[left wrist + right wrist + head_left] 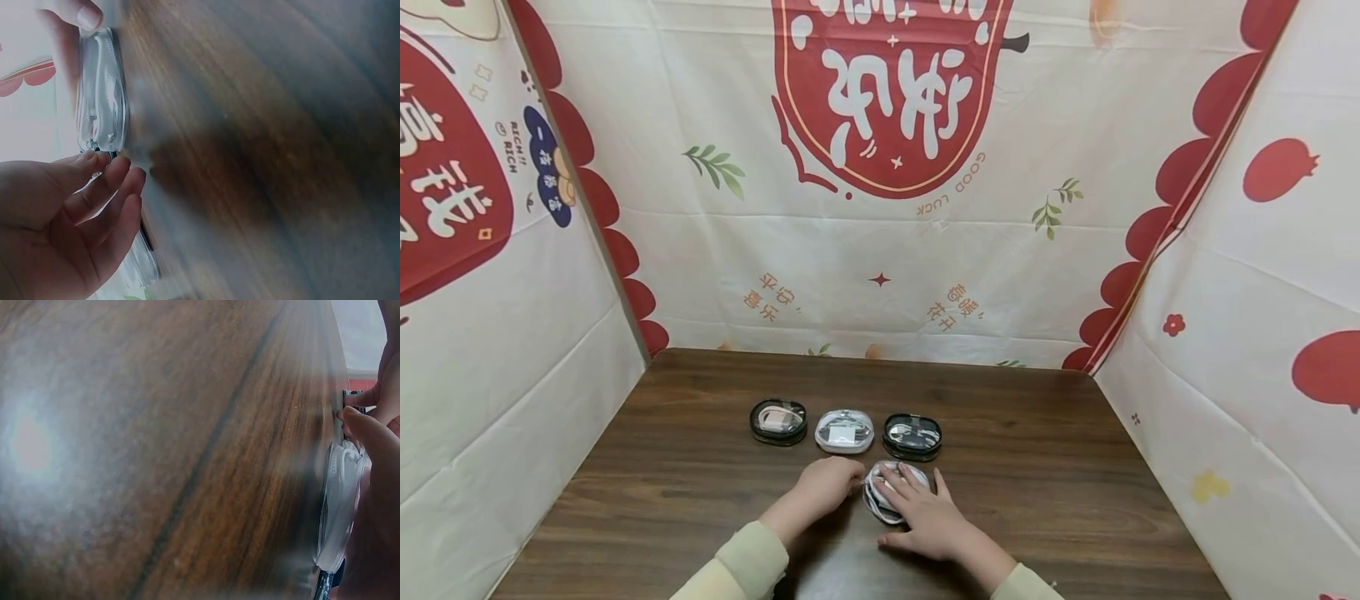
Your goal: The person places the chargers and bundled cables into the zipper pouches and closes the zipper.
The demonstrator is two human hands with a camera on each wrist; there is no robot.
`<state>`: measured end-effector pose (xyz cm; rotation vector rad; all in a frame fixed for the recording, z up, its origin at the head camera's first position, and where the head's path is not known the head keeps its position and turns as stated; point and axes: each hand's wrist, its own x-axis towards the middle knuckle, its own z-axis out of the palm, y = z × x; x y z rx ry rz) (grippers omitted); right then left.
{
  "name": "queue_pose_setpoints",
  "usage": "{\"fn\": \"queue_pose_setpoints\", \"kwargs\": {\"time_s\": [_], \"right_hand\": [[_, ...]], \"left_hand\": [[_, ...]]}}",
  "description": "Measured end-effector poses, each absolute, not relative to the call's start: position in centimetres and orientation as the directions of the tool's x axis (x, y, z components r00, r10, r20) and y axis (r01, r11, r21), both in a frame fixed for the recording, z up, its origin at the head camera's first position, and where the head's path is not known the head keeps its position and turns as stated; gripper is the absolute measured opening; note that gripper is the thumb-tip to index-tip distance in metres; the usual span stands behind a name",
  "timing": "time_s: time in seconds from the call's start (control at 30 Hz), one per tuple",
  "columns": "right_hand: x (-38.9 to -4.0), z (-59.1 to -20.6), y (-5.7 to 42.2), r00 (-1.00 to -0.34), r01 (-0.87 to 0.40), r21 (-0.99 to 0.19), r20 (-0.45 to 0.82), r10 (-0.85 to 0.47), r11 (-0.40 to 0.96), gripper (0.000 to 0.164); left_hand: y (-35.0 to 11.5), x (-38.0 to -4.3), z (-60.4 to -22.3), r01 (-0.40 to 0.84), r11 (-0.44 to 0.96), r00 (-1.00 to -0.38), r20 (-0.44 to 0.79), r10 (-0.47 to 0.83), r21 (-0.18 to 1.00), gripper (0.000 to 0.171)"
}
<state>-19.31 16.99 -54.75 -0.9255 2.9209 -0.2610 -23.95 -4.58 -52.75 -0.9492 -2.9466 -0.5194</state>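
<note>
A clear oval zip case (pixel 883 510) with a white rim lies on the table between both hands, partly covered. My left hand (pixel 827 487) is at its left end, where thumb and index finger pinch the small zipper pull in the left wrist view; the other fingers are loosely bent. Spread over the top of the case, my right hand (pixel 928 518) presses it with fairly straight fingers. Pale coiled contents show through the clear side of the case (pixel 105 94) in the left wrist view.
Beyond the hands, three similar cases stand in a row: a black-rimmed one (pixel 778 422) with a pinkish cable, a white-rimmed one (pixel 844 433), and another black-rimmed one (pixel 912 438). Printed cloth walls (pixel 880 242) enclose the brown wooden table (pixel 1045 475) at the back and sides.
</note>
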Motion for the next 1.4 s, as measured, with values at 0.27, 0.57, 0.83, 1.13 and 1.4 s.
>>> {"fn": "queue_pose_setpoints", "kwargs": {"time_s": [0.27, 0.57, 0.83, 1.13, 1.4], "right_hand": [[-19.4, -54.8, 17.0, -0.815, -0.567, -0.186, -0.011, -0.579, 0.802, 0.078], [-19.1, -55.4, 16.9, -0.821, -0.557, -0.239, 0.013, -0.571, 0.795, 0.077], [-19.0, -54.8, 16.5, -0.833, -0.554, -0.123, 0.105, -0.544, 0.824, 0.071], [-19.9, -55.8, 16.7, -0.834, -0.549, -0.194, 0.061, -0.548, 0.813, 0.084], [-19.8, -55.5, 16.5, -0.838, -0.534, -0.206, 0.005, -0.545, 0.82, 0.086]], "left_hand": [[-4.6, -23.7, -53.2, 0.568, 0.74, -0.814, 0.111, 0.57, 0.362, 0.022], [-4.7, -23.7, -53.5, 0.531, 0.78, -0.842, 0.11, 0.527, 0.331, 0.019], [-4.2, -24.2, -53.6, 0.529, 0.8, -0.848, 0.151, 0.508, 0.281, 0.019], [-4.0, -24.8, -53.5, 0.529, 0.816, -0.848, 0.115, 0.517, 0.231, 0.02], [-4.1, -24.3, -53.3, 0.538, 0.801, -0.841, 0.11, 0.529, 0.262, 0.018]]}}
